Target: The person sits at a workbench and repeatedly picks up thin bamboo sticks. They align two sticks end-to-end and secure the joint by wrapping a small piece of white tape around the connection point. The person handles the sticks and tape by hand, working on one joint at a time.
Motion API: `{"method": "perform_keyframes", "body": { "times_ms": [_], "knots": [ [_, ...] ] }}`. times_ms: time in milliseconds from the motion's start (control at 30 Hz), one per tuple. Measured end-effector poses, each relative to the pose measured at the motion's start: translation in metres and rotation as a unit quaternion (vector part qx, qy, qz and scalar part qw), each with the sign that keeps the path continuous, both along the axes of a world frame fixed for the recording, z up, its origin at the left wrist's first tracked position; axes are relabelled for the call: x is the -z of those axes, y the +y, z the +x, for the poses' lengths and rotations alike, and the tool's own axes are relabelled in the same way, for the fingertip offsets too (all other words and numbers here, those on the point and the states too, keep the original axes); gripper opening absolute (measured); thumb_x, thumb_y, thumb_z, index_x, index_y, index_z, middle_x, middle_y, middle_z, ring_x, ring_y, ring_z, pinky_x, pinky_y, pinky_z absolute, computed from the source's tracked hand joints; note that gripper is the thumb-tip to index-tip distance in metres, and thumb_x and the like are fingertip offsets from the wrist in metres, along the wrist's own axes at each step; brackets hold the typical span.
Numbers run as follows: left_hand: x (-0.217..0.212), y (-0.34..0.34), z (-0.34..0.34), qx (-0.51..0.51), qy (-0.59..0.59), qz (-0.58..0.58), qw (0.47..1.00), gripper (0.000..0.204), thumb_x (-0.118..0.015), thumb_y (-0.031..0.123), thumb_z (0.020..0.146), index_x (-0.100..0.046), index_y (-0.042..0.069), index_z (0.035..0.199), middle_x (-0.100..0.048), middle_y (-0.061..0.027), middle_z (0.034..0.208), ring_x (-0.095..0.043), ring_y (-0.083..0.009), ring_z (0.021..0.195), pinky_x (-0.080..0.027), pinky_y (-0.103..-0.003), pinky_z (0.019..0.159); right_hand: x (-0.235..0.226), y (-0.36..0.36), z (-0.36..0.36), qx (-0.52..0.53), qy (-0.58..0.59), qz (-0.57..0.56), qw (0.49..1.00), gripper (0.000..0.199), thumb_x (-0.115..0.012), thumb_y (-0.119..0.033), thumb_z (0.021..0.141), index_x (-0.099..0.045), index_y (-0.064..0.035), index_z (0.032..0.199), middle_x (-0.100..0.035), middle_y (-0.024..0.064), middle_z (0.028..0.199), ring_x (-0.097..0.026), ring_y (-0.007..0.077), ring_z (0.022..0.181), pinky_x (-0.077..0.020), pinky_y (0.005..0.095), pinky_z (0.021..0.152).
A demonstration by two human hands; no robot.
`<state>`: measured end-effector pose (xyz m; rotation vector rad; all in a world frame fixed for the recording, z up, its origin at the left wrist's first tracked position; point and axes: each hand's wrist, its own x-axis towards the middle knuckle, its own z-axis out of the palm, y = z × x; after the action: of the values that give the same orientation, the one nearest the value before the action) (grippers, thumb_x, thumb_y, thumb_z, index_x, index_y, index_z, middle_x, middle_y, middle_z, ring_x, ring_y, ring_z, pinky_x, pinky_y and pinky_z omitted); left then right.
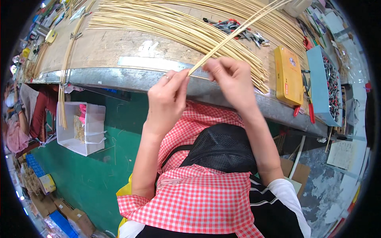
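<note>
Over the table's front edge, my left hand [167, 95] pinches the near ends of a few long, thin bamboo strips [228, 38]. From there the strips slant up and to the right across the table. My right hand [234, 81] is just beside them, its thumb and fingers curled together close to the pinched ends. What its fingertips hold, if anything, is too small to make out. Beyond both hands lies a broad bundle of similar bamboo strips [158, 28], spread over the wooden table [107, 45]. A metal ruler [154, 63] lies along the front edge.
Black clamps with red tips [234, 28] are heaped among the strips. To the right are a yellow box [287, 75], red-handled pliers [311, 113] and a blue box [322, 85] full of small clips. A clamped strip bundle [67, 59] overhangs at left, above a white bin [97, 119].
</note>
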<state>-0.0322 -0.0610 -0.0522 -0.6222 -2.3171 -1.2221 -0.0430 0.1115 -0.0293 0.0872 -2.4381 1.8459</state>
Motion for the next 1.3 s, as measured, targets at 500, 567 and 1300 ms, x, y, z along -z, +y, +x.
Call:
{"method": "perform_keyframes", "body": {
  "times_ms": [500,567,1300],
  "knots": [
    [0.009,-0.021,0.007,0.078,-0.321,0.345,0.878,0.024,-0.055,0.012,0.095,-0.065,-0.007,0.106,-0.041,0.0057,0.063,-0.029,-0.0011,0.052,-0.020,-0.020,0.044,0.028,0.123,-0.099,0.158,-0.021,0.583,0.797,0.016,-0.060,-0.010,0.082,-0.066,0.0026,0.090,-0.062,0.0237,0.095,-0.058,0.0388,0.096,-0.0459,0.0451,0.084],
    [0.012,-0.020,0.007,0.083,-0.319,0.338,0.882,0.025,-0.054,0.013,0.095,-0.065,-0.007,0.106,-0.041,0.0055,0.063,-0.029,-0.0011,0.051,-0.020,-0.020,0.043,0.035,0.133,-0.097,0.169,0.023,0.587,0.792,0.017,-0.060,-0.008,0.081,-0.065,0.0033,0.092,-0.062,0.0248,0.094,-0.058,0.0394,0.096,-0.0459,0.0456,0.083],
    [0.018,-0.001,0.013,0.124,-0.299,0.281,0.904,0.021,-0.056,0.009,0.093,-0.067,-0.006,0.104,-0.049,0.0039,0.067,-0.036,-0.0011,0.053,-0.025,-0.018,0.045,0.008,0.043,0.033,-0.097,0.132,0.380,0.910,0.025,-0.058,0.008,0.077,-0.057,0.0052,0.103,-0.060,0.0184,0.095,-0.063,0.0303,0.086,-0.0507,0.0378,0.077]
  ]
}}
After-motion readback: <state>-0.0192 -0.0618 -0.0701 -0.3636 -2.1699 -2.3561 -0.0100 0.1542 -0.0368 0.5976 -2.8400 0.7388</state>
